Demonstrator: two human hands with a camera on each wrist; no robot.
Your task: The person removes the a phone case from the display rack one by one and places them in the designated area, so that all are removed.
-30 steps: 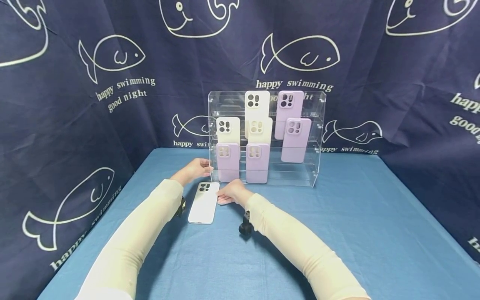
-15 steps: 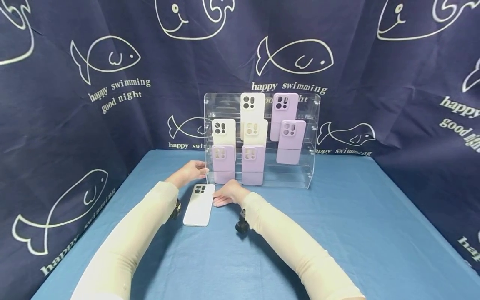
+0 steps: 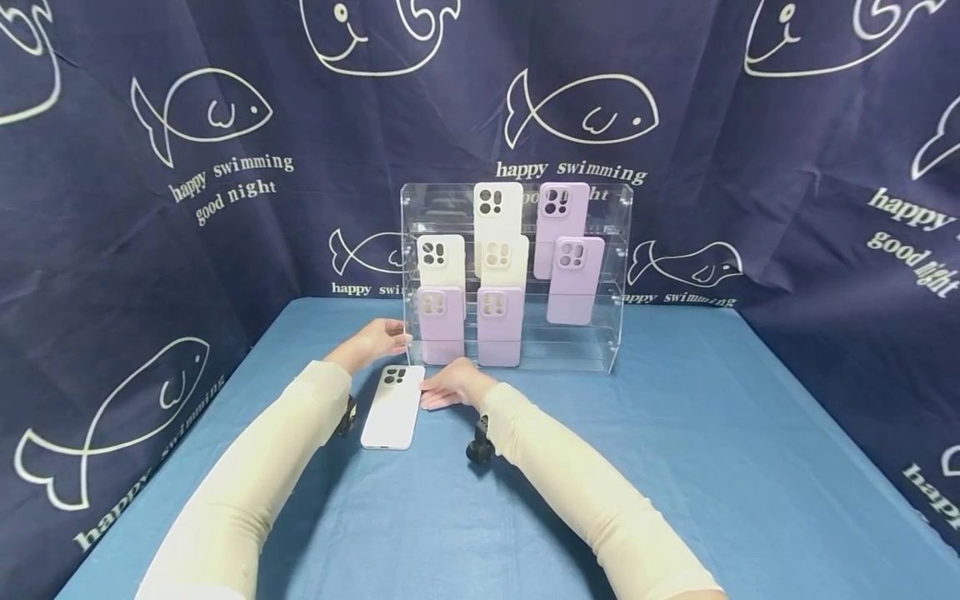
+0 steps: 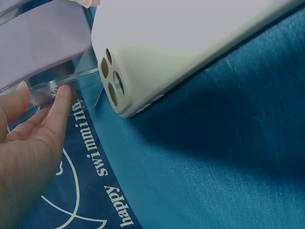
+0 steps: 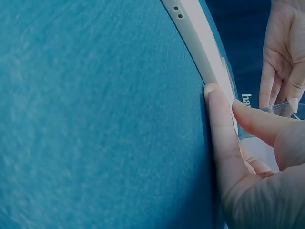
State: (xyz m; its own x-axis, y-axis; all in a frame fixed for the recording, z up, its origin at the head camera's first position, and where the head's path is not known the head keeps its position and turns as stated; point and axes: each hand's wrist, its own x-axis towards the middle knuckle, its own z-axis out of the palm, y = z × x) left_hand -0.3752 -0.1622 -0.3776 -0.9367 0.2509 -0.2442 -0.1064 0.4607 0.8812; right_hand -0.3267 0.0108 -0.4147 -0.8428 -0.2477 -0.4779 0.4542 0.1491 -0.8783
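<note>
A white phone case (image 3: 393, 410) with camera cutouts at its far end is at the front left of a clear acrylic display stand (image 3: 573, 340). My right hand (image 3: 456, 383) pinches its right edge; in the right wrist view the thumb and index finger (image 5: 223, 131) meet at the case's thin side. With my left hand (image 3: 372, 340) I grip the stand's lower left side panel. In the left wrist view the thumb and fingertips lie about the panel's edge, and the case's cutout end (image 4: 114, 81) overlaps the stand's corner.
On the stand's tiers lean several cases: white ones (image 3: 441, 260) at left and centre, lilac ones (image 3: 500, 337) low in front and at right (image 3: 573, 287). Blue cloth (image 3: 675, 417) covers the table. A navy fish-print curtain (image 3: 420, 125) hangs around it.
The whole scene has shifted a little leftward in the head view. Both hands, the white case and the stand keep their places relative to one another.
</note>
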